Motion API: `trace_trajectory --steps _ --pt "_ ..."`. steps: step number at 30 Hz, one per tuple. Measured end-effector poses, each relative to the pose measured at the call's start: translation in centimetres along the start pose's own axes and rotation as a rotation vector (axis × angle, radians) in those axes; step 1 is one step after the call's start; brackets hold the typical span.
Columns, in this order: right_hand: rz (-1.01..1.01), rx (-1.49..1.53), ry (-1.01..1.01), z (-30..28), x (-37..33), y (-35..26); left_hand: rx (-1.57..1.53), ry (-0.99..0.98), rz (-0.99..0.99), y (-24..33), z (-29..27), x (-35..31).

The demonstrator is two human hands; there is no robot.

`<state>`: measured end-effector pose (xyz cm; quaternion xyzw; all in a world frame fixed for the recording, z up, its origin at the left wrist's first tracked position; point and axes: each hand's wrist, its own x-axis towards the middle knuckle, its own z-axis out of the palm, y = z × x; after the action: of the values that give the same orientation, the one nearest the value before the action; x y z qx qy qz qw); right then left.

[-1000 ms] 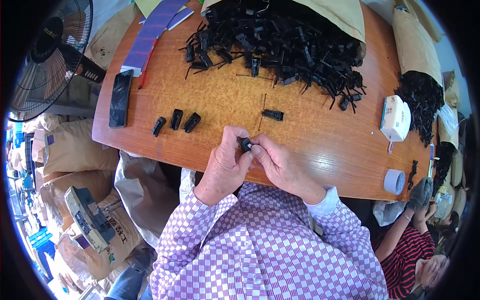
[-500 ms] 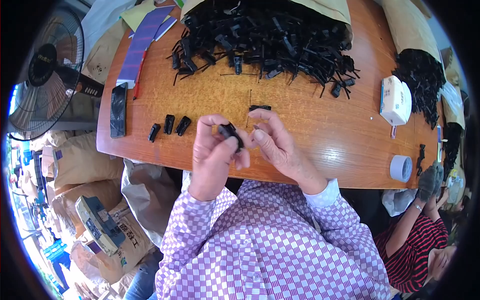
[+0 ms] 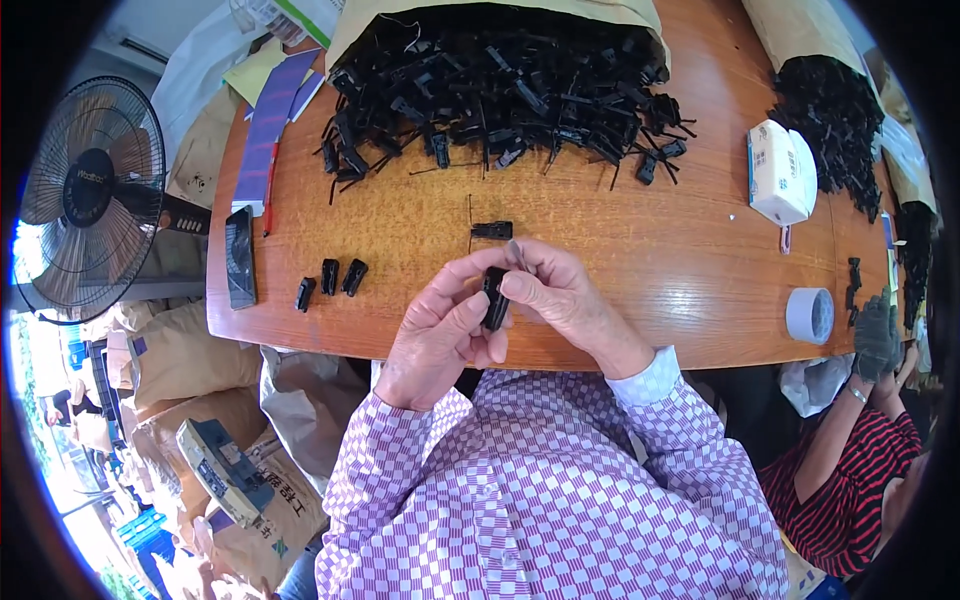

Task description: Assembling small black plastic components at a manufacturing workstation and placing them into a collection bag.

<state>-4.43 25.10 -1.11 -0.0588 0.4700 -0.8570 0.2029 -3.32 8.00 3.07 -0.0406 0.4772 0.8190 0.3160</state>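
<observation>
A small black plastic part [image 3: 494,302] is held upright between the fingers and thumb of my left hand [image 3: 425,345]. My right hand [image 3: 572,308] pinches a thin, greyish, blade-like piece [image 3: 517,254] right at the top of that part. Just beyond my fingers lies another black part [image 3: 492,230] with thin stems at its left end. Three small black parts stand apart to the left: one black part [image 3: 305,294], a second black part [image 3: 329,277] and a third black part [image 3: 353,277].
A heap of black stemmed parts [image 3: 490,95] spills from a paper sack [image 3: 600,12] at the back. Leftward lie a phone [image 3: 240,258] and red pen [image 3: 271,190]. A tissue pack [image 3: 780,175] and tape roll [image 3: 809,315] sit right, near a co-worker's gloved hands [image 3: 876,340].
My two hands have come together, and the right hand's blade-like piece now meets the black part. The left hand has turned the part more upright. The whole view has shifted slightly.
</observation>
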Motion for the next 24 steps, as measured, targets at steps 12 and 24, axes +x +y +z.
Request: trace_trajectory --steps 12,24 --pt "-0.106 -0.279 0.230 3.0 -0.1 1.4 0.945 0.262 0.485 -1.9 -1.3 -0.5" --pt "0.162 -0.141 0.162 7.5 0.5 2.1 0.871 0.459 0.638 -1.8 -3.2 -1.8"
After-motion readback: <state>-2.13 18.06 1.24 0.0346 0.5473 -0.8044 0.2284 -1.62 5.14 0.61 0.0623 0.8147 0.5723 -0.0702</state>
